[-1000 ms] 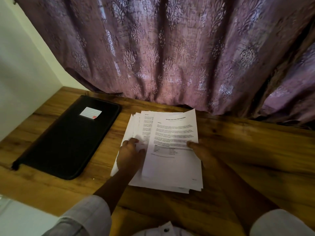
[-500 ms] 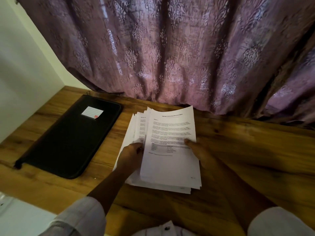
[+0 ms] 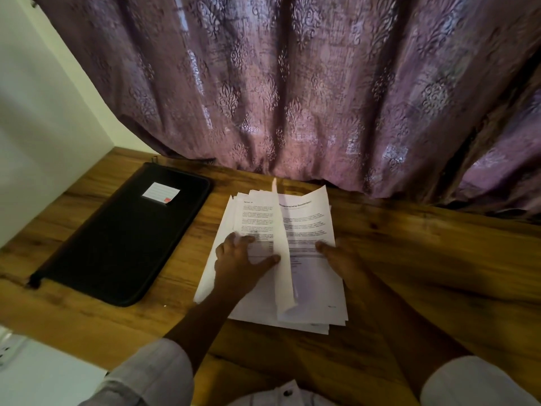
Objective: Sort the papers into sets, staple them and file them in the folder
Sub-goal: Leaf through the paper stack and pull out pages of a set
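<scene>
A stack of printed white papers [image 3: 257, 306] lies on the wooden desk [image 3: 439, 273], roughly at its centre. The top sheets [image 3: 310, 224] stand raised along their left edge, folded up toward the right. My left hand [image 3: 237, 262] rests flat on the uncovered pages below with its fingers spread. Its thumb reaches to the foot of the raised edge. My right hand [image 3: 342, 259] holds the right edge of the top sheets with its thumb on top; its fingers are hidden under the paper. A closed black zip folder [image 3: 117, 238] with a white label [image 3: 161, 192] lies to the left.
A purple patterned curtain [image 3: 292, 98] hangs along the desk's back edge, just behind the papers. A white wall [image 3: 44, 112] bounds the left side. A white surface [image 3: 29, 370] shows below the desk's front left edge. No stapler is in view.
The left edge of the top sheets has lifted off the stack and swung up toward the right. My left hand opened out flat onto the pages beneath.
</scene>
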